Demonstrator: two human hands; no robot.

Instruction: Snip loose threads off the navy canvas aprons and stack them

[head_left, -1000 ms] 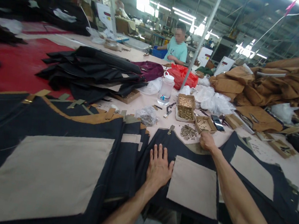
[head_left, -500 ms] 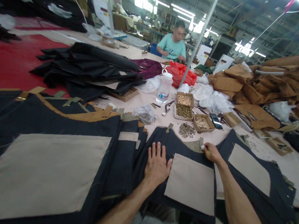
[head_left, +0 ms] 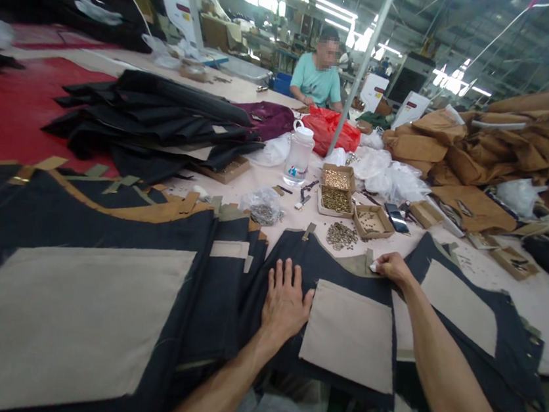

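Observation:
My left hand (head_left: 286, 300) lies flat, fingers spread, on a dark navy garment panel (head_left: 276, 259), beside its beige patch pocket (head_left: 350, 333). At the panel's upper right, my right hand (head_left: 393, 268) pinches a small white piece (head_left: 373, 265) that looks like chalk. Its tip is at the olive facing (head_left: 354, 263), close to an olive fabric loop (head_left: 369, 254). Another loop (head_left: 308, 232) stands up at the panel's left corner. A similar navy panel (head_left: 483, 292) with a beige pocket lies to the right.
Stacked navy pieces (head_left: 78, 230) fill the left. Beyond the panel are loose metal fittings (head_left: 342, 236), a box of brass parts (head_left: 335, 200), a small carton (head_left: 372, 222), a phone (head_left: 397, 218) and a water jug (head_left: 299, 154). A metal pole (head_left: 364, 64) rises behind; a co-worker (head_left: 317, 78) sits opposite.
The view has shifted slightly, moving most things a little left and up in the picture. Both hands keep nearly the same places on the panel, the right still pinching the white piece.

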